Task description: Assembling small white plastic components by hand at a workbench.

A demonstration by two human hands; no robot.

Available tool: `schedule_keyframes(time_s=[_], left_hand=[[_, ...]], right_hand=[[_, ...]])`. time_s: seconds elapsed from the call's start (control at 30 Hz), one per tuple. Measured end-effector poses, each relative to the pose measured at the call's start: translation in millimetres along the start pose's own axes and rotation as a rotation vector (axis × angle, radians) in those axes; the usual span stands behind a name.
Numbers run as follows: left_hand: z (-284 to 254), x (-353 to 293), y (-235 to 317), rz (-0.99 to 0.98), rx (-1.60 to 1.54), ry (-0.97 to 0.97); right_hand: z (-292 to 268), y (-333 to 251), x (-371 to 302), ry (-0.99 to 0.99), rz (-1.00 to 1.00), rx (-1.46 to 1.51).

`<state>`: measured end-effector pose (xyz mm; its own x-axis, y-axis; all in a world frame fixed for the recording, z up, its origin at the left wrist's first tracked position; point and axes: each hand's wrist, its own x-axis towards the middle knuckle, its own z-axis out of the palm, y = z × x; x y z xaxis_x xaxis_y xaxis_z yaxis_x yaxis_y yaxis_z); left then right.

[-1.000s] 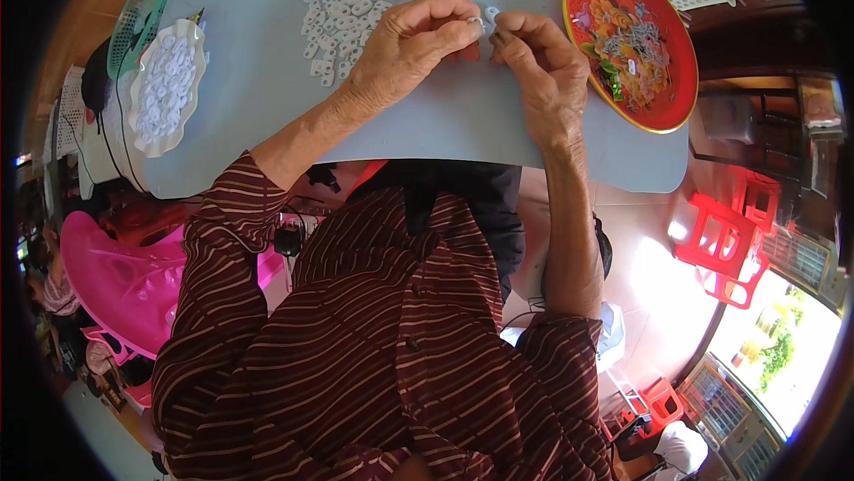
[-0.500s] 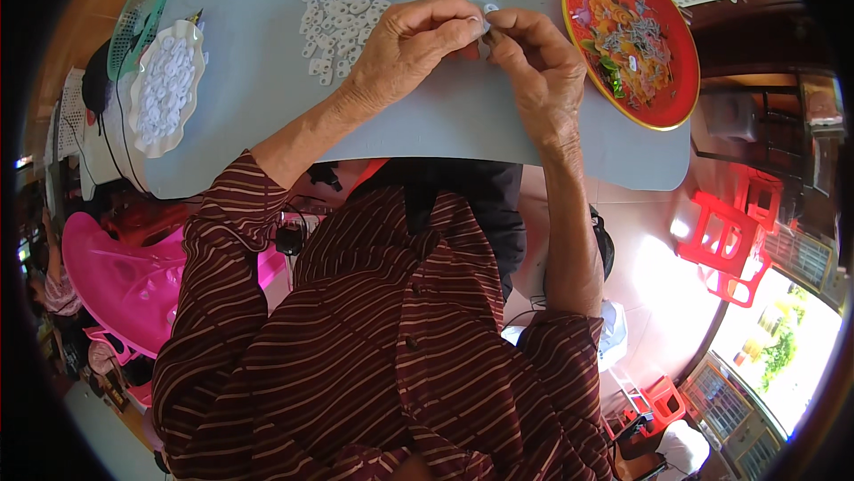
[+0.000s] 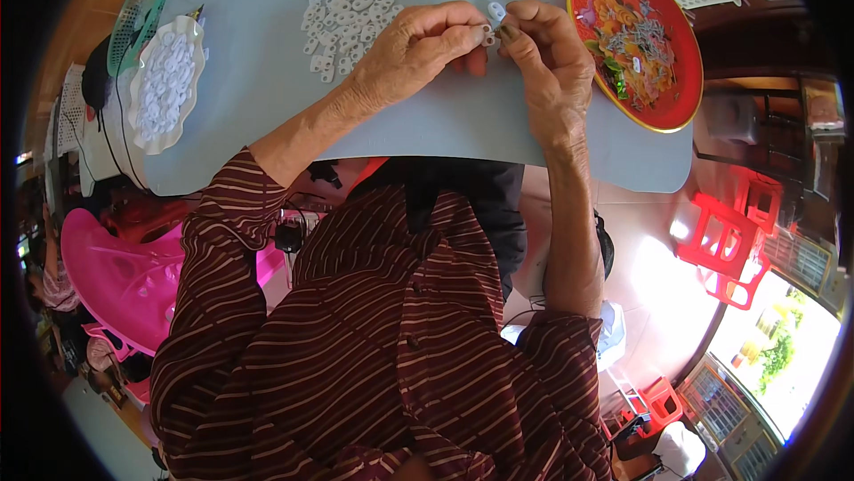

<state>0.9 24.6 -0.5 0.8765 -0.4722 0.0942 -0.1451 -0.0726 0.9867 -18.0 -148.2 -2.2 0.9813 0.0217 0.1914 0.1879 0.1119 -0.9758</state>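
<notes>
My left hand [image 3: 425, 43] is closed in a pinch on a small white plastic piece with holes [image 3: 488, 37]. Close beside it, my right hand [image 3: 553, 54] has thumb and forefinger pressed together; whatever sits between them is too small to make out. Just past the right fingertips shows a white oval piece [image 3: 496, 11]; I cannot tell whether it rests on the table or touches the fingers. Many similar white pieces with holes [image 3: 347, 27] are spread over the grey table [image 3: 427, 116] beyond my left hand.
To the right stands a red round tray [image 3: 683, 94] with a gold rim, holding small grey metal bits and a white piece. On the left, a scalloped white dish [image 3: 140, 116] is full of white parts, near a green mesh basket [image 3: 133, 23]. A pink chair [image 3: 116, 276] is below left.
My fingertips have drawn slightly apart, the right hand shifting a little to the right. The white piece in my left pinch now shows its holes, and more of the oval piece beyond is visible.
</notes>
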Motion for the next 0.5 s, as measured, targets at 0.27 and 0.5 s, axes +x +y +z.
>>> schedule_keyframes(time_s=[0.27, 0.5], left_hand=[[-0.6, 0.1, -2.6, -0.002, -0.030, 0.045], [0.3, -0.8, -3.9, -0.022, -0.077, 0.048]], right_hand=[[1.0, 0.3, -0.3, -0.022, -0.006, -0.019], [1.1, 0.0, -0.7, -0.026, -0.003, -0.007]])
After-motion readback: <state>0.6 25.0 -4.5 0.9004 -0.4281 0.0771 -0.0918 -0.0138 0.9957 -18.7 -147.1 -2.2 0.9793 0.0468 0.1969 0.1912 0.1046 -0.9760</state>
